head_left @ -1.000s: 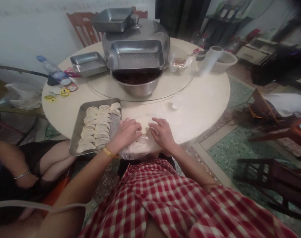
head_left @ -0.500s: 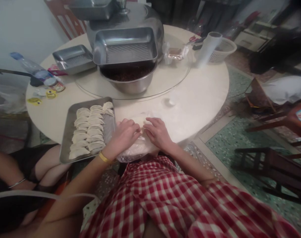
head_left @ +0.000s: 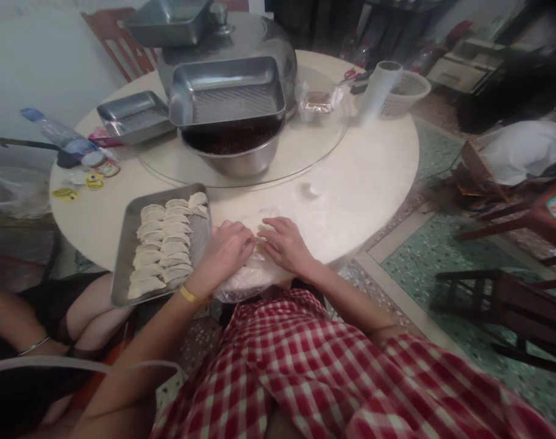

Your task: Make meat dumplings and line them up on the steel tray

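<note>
My left hand (head_left: 232, 244) is over a clear plastic bag (head_left: 241, 285) at the table's near edge. Its fingers are curled and pinched together at the bag's top; what they grip is too small and blurred to make out. Close beside it, my right hand (head_left: 287, 244) has its fingers stretched and parted, the thumb low near the left fingertips. Pale, whitish contents show through the bag. To the left lies a metal tray (head_left: 199, 238) with rows of folded dumplings (head_left: 175, 244); its right part is bare metal.
A metal bowl of dark filling (head_left: 236, 160) stands on the glass turntable (head_left: 305, 161), an oblong pan (head_left: 227, 91) resting on its rim. A small white dish (head_left: 315, 188) is beyond my right hand. At left are a bottle (head_left: 61, 134), a jar (head_left: 99, 162) and a seated person's legs (head_left: 88, 305).
Both hands have shifted slightly left in the picture, staying close together over the bag. The view has tilted a little. The dumplings in the tray look the same.
</note>
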The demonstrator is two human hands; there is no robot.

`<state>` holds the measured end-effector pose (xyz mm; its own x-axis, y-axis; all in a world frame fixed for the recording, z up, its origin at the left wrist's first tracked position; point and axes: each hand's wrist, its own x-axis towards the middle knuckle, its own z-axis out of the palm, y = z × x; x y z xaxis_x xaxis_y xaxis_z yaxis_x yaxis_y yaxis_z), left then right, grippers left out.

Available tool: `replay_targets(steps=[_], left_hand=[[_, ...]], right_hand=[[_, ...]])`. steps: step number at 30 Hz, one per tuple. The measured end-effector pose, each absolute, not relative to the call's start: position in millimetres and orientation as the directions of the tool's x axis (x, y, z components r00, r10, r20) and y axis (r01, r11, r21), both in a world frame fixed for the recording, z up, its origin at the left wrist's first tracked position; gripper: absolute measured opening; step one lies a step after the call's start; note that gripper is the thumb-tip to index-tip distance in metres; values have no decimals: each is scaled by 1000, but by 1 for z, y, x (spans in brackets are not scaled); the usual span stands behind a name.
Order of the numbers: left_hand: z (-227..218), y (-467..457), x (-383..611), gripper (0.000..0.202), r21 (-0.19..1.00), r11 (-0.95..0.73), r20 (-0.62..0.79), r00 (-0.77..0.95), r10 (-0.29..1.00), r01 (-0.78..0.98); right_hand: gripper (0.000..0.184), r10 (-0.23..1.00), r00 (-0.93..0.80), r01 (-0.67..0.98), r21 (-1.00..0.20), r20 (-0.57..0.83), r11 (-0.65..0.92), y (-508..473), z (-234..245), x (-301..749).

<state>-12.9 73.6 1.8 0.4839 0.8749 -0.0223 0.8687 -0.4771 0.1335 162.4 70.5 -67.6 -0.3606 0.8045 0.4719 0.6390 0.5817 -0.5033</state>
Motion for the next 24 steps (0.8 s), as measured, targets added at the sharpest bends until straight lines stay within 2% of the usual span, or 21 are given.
replay_targets(steps=[4, 6, 7, 9, 10, 11, 12, 14, 17, 19, 22, 24], left_hand=[[2, 88, -25, 22, 246, -402, 57, 401, 914, 882], [3, 92, -31, 20, 410, -355, 132, 330, 935, 840], [4, 91, -33, 20, 528, -319, 179, 264, 948, 787], [6, 82, -34, 25, 800, -225, 235, 54, 970, 557], [7, 75, -32, 27, 918, -164, 211, -94, 973, 362], [8, 66, -28, 29, 986, -114, 138, -217, 966, 122], [9, 57, -23, 30, 992, -60, 26, -279, 960, -112], [11, 41, -12, 31, 879, 87, -226, -250, 942, -469], [14, 34, 3, 43, 644, 345, -518, -57, 853, -682], [16, 42, 7, 51, 535, 407, -571, 38, 820, -741], [17, 57, 6, 57, 452, 351, -486, 103, 868, -820], [17, 62, 4, 56, 441, 313, -426, 110, 898, -841]], right_hand=[[19, 791, -455, 604, -511, 408, 612, 96, -55, 153], [16, 805, -465, 585, -555, 368, 591, 112, -45, 148], [15, 823, -453, 578, -590, 344, 564, 120, -40, 146], [12, 859, -423, 566, -656, 289, 499, 137, -30, 142], [12, 871, -413, 561, -679, 267, 474, 145, -24, 140], [12, 876, -410, 556, -692, 254, 460, 152, -18, 138], [12, 876, -412, 553, -695, 251, 460, 158, -12, 136], [13, 863, -428, 551, -680, 268, 484, 167, 0, 133], [13, 847, -438, 560, -646, 300, 519, 167, 18, 129], [14, 824, -439, 574, -594, 358, 564, 157, 23, 129], [16, 715, -489, 564, -445, 499, 696, 129, 19, 131], [20, 632, -535, 548, -339, 561, 765, 107, 9, 134]])
